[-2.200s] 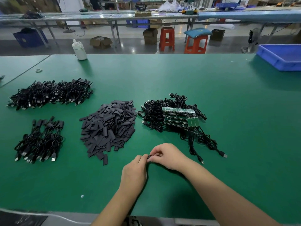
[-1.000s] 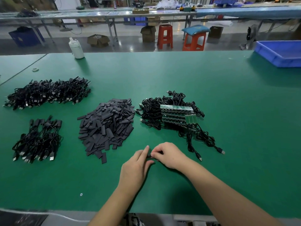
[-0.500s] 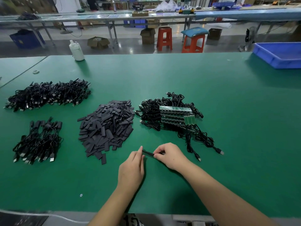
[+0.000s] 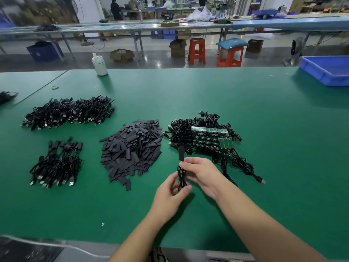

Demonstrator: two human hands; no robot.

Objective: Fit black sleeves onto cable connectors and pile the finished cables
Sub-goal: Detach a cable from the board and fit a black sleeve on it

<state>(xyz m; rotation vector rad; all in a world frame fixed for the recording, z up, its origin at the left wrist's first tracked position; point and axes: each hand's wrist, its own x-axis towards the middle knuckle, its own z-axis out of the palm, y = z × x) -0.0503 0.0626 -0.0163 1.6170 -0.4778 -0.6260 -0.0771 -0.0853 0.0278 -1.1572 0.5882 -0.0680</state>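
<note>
Item held: one black cable [image 4: 181, 177], folded into a small bundle, with a black sleeve [image 4: 181, 153] on its upper end, standing upright just below the centre of the frame.

Your right hand [image 4: 202, 173]: fingers closed round the top of the bundle, pinching it just under the sleeve.

Your left hand [image 4: 171, 193]: thumb and fingers pinching the lower loops of the same bundle, directly below your right hand.

Surface: green table [image 4: 245, 114], filling most of the frame.

Stock on the table:
- Pile of loose sleeves [image 4: 132, 150], flat dark-grey strips, centre of the frame, just left of your hands.
- Tangle of unsleeved cables [image 4: 207, 140] with small green circuit boards [image 4: 211, 137] stacked on top, right of centre, just beyond your right hand; one USB plug [image 4: 261, 180] trails out to the lower right.
- Small finished pile [image 4: 56, 163] of bundled cables, lower left, USB plugs pointing toward you.
- Larger long heap of cables [image 4: 69, 112], upper left, beyond the small pile.

Other items:
- White bottle [image 4: 99, 64], far edge of the table, upper left.
- Blue bin [image 4: 326, 70], far upper right, on the table's edge.
- Two red stools [image 4: 196, 51] on the floor beyond the table, top centre.
</note>
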